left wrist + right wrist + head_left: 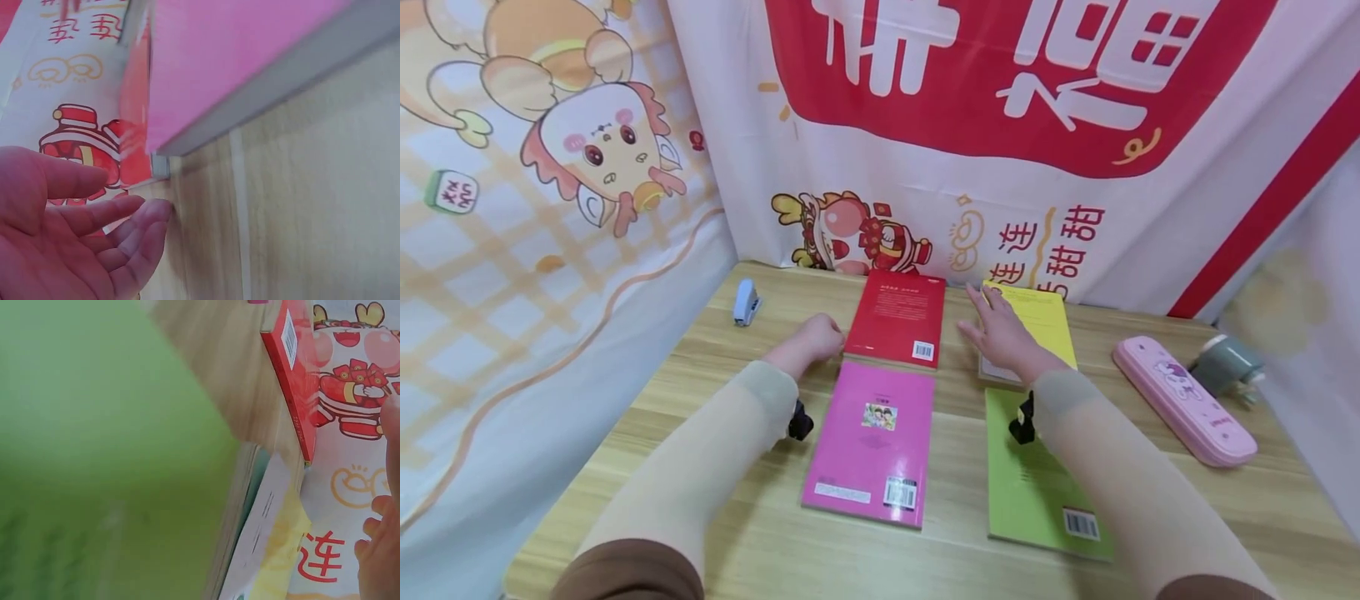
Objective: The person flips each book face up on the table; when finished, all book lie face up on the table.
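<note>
In the head view my left hand (817, 337) is beside the left edge of a red book (898, 315) lying back cover up. Its fingers bend loosely in the left wrist view, with nothing between thumb and fingers, the fingertips close to the table. A pink book (872, 442) lies just in front of the red one. My right hand (1003, 329) reaches over a yellow book (1041, 321) with fingers spread, hiding part of its cover. Below the right wrist lies a green book (1037, 483), partly covered by the forearm.
A small blue stapler (746, 302) stands at the back left of the wooden table (737, 517). On the right are a pink pencil case (1183, 400) and a grey-green object (1227, 364). A printed cloth (940, 183) hangs along the table's back edge.
</note>
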Motion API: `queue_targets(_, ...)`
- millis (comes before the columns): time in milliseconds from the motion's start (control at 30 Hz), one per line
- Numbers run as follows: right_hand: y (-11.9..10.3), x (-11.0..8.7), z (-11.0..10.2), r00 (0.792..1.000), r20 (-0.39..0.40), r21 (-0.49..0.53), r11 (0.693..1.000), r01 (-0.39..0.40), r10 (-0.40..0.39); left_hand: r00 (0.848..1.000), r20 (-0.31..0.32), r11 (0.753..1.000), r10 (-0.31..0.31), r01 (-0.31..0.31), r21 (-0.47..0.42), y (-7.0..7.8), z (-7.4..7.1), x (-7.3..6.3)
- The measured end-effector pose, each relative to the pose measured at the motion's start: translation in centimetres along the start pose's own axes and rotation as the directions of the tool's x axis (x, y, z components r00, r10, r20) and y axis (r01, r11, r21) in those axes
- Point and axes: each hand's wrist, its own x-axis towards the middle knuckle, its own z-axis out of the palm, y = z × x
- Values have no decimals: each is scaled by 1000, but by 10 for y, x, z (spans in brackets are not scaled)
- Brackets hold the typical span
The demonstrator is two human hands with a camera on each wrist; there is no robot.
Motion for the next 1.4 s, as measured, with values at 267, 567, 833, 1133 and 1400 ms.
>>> queue_targets(267,5,34,4,984,127,283,947,-155,123,988,86,962,-130,147,-230,9,4,-7)
queue_targets(567,3,50,8,896,328,716,540,-442,299,969,99,915,-224,245,-321,12,4,-9)
queue_targets(833,-13,60,13,842,438,871,83,-484,316,952,159,860,-264,306,-408,8,1,-11)
queue_targets(1133,-17,70,21,817,451,865,51,-500,360,917,246,751,-313,398,-527,6,-2,-4)
queue_targets(1400,-20,67,21,825,446,866,64,-495,349,908,279,665,-313,419,-619,11,-4,-1)
